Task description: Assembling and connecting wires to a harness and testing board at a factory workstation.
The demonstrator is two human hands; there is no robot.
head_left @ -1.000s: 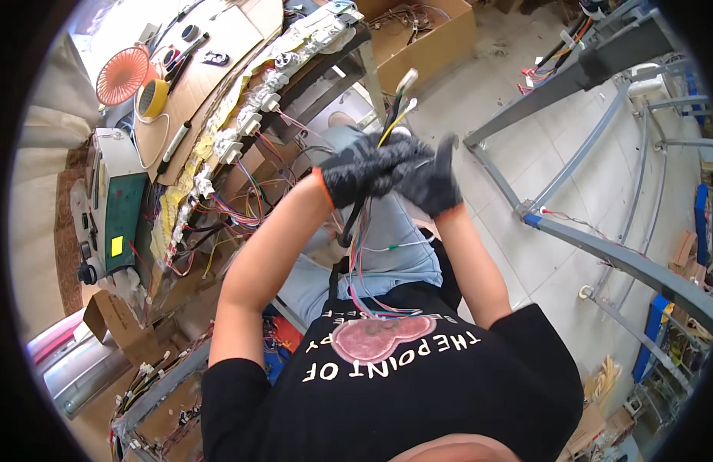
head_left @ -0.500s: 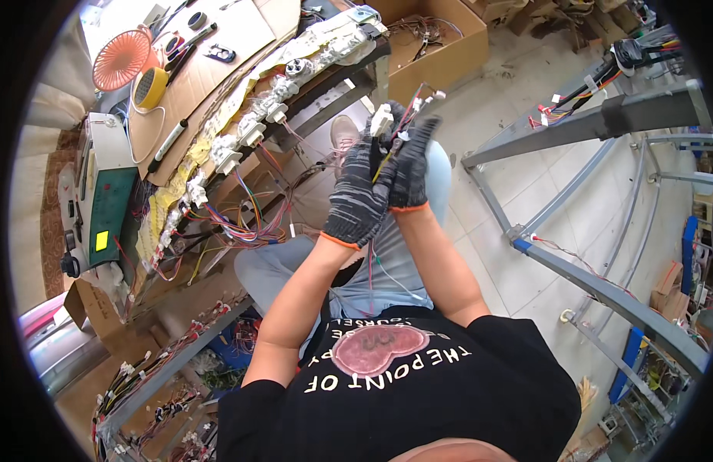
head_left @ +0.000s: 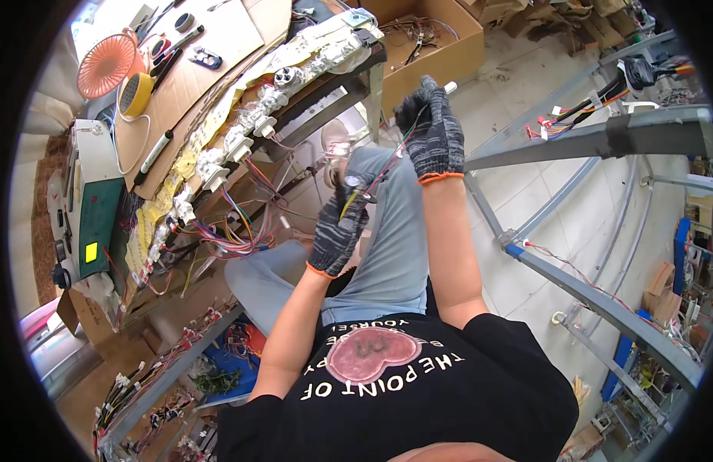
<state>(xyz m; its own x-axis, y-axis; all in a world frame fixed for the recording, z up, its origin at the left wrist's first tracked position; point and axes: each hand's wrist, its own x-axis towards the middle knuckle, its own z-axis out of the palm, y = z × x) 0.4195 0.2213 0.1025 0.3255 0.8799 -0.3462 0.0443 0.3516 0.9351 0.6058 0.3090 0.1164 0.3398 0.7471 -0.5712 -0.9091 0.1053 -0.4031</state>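
A thin wire harness [head_left: 392, 158] with red, green and yellow wires stretches between my two hands above my lap. Its lower part is in my left hand [head_left: 337, 235], which wears a dark grey knitted glove with an orange cuff. The fingers are closed around the wires, and a yellow wire shows along the glove. My right hand [head_left: 439, 135], gloved alike, is raised farther right and grips the upper end. A white connector [head_left: 450, 88] sticks out beside its fingertips. The rest of that end is hidden by the glove.
At left, a bench edge carries a row of white connectors [head_left: 237, 146] with hanging coloured wires [head_left: 233, 227]. A green tester box [head_left: 98, 223] and orange fan [head_left: 106, 65] stand behind. A cardboard box [head_left: 441, 65] lies ahead; a metal frame [head_left: 572, 138] stands right.
My hands, close together before, have parted. The left came down toward my lap and the right moved right and slightly up, with the wires now drawn out between them.
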